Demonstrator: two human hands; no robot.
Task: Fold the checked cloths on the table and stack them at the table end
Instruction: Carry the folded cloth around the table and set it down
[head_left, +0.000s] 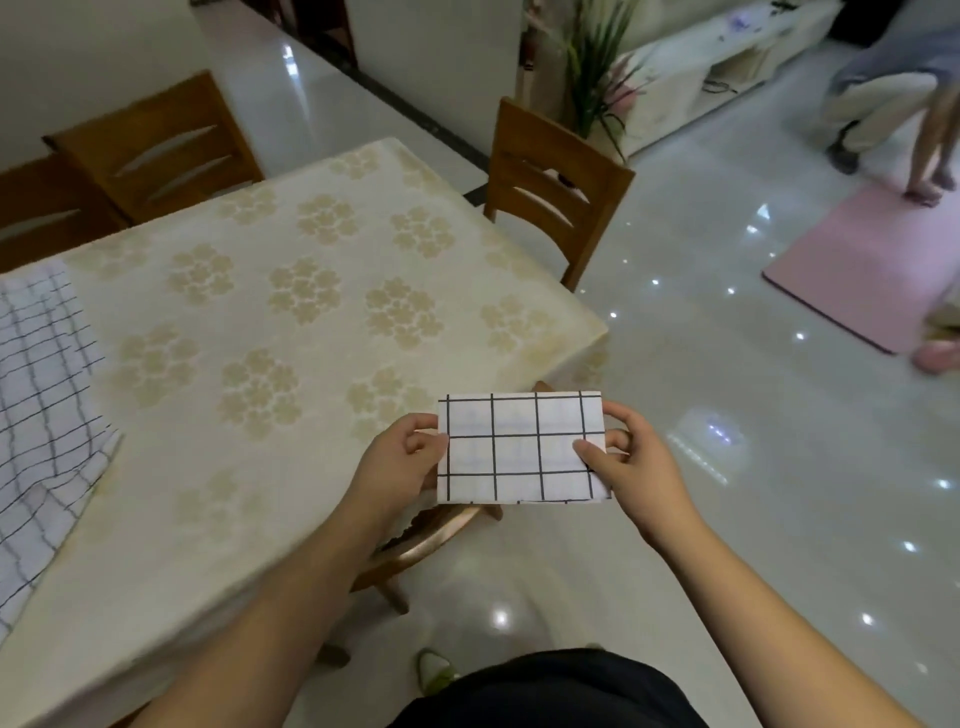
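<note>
Judging by how things lie, the task is partly done: one folded checked cloth is held flat in the air just off the table's near right corner, over a chair seat. It is pinched at its left edge by the left hand and at its right edge by the right hand, thumbs on top. No stack is seen on the table. Farther left, unfolded checked cloth lies rumpled, yet to be folded.
</note>
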